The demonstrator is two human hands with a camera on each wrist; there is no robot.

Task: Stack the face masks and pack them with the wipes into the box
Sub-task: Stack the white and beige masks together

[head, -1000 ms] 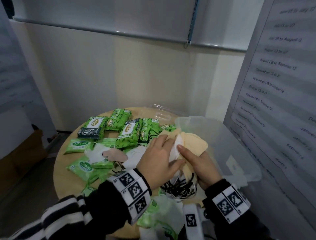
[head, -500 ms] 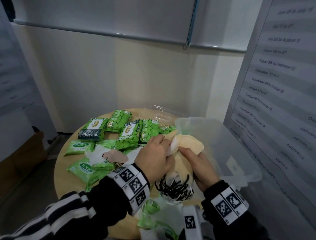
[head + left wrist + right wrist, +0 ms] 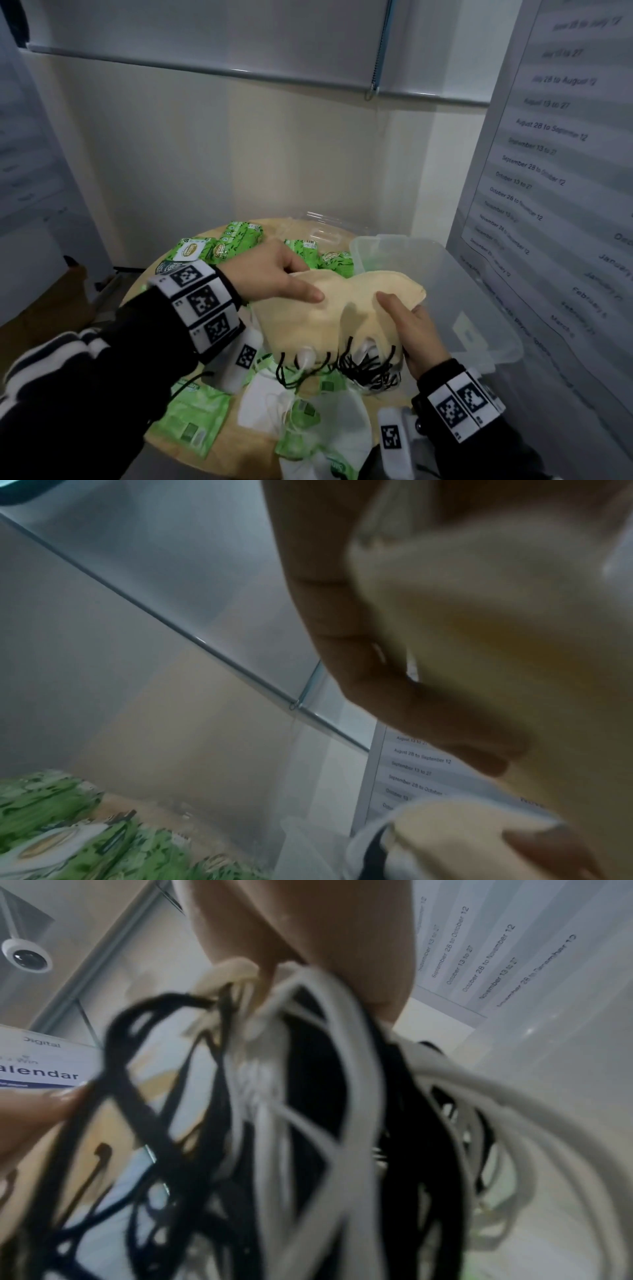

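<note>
Both hands, left and right, raised, thumbs on top, gripping the mask stack.

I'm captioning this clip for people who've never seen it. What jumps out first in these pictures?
A stack of cream face masks held up in the middle by both hands, left hand at its far edge, right hand at its near side, with black and white ear loops dangling. Behind and below, green wipe packs litter the round table; a clear plastic box stands at the right.

Wall sheet — "August 28 to September 12"; sign — "alendar"
</note>
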